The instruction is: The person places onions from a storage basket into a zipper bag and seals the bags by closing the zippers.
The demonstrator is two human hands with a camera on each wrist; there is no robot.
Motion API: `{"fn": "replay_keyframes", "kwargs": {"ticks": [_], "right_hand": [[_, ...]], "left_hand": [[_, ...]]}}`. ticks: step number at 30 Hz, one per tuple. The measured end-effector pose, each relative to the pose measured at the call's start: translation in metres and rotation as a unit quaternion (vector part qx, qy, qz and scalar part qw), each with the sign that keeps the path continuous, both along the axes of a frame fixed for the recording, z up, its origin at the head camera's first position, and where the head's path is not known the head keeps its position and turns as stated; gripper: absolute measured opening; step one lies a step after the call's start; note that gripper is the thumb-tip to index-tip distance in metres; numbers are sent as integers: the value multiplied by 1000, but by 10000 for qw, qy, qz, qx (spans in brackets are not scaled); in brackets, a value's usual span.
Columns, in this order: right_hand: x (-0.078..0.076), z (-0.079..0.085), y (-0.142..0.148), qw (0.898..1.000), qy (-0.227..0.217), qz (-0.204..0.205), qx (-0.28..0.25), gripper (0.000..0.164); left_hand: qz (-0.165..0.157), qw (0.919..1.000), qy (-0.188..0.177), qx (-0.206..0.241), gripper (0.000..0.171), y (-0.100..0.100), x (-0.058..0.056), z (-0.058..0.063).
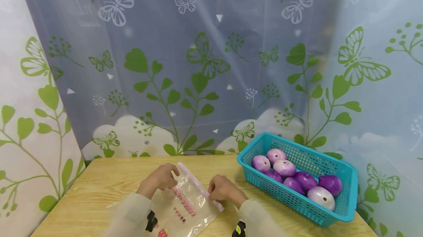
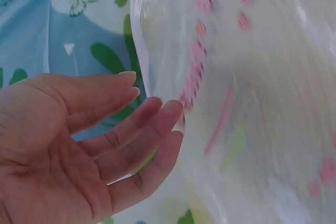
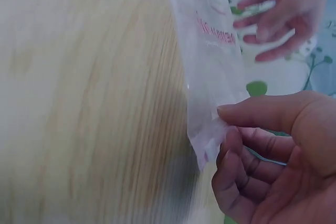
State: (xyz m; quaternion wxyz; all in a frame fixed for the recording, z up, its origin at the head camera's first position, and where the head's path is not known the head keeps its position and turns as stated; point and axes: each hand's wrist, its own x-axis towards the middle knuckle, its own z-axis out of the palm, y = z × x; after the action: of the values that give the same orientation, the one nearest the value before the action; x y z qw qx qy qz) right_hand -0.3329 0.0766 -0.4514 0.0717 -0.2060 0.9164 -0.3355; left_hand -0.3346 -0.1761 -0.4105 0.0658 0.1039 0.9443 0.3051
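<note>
A clear plastic bag (image 1: 198, 204) with pink lettering, a strawberry print and a pinkish strip along its top edge lies over the wooden table. In the right wrist view, my right hand (image 3: 273, 161) pinches one corner of that strip between thumb and fingers. My left hand (image 1: 162, 178) is at the strip's other end in the head view. Its fingers (image 2: 157, 111) are spread and loosely bent beside the bag's printed side in the left wrist view, with nothing gripped between them.
To the right stands a turquoise basket (image 1: 348, 189) holding several purple onions (image 1: 285, 168), some paler than others. The wooden table (image 1: 112, 172) backs onto a blue curtain (image 1: 198, 82) printed with leaves and butterflies.
</note>
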Motion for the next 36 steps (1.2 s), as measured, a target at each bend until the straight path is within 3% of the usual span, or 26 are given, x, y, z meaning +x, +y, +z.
{"fn": "replay_keyframes", "kwargs": {"ticks": [4,9,15,24,29,32,36], "right_hand": [[8,4,-10,9995,-78,178,-259,17],[16,10,-21,9984,-156,232,-487,18],[18,12,-29,9972,-101,264,-694,21],[23,15,-31,9947,-239,465,-890,20],[20,18,-28,9891,-701,613,-1138,11],[15,20,-24,9868,-803,509,-1309,10],[9,18,-20,9887,-556,124,-1387,6]], "left_hand": [[158,9997,175,-5,8,13,2,2],[563,9983,169,-21,32,29,4,7],[966,9951,183,-78,33,41,7,10],[997,9946,136,-259,24,48,7,10],[998,9947,89,-243,16,48,5,9],[1003,9947,51,-218,12,50,5,12],[958,9952,37,-219,10,55,7,16]]}}
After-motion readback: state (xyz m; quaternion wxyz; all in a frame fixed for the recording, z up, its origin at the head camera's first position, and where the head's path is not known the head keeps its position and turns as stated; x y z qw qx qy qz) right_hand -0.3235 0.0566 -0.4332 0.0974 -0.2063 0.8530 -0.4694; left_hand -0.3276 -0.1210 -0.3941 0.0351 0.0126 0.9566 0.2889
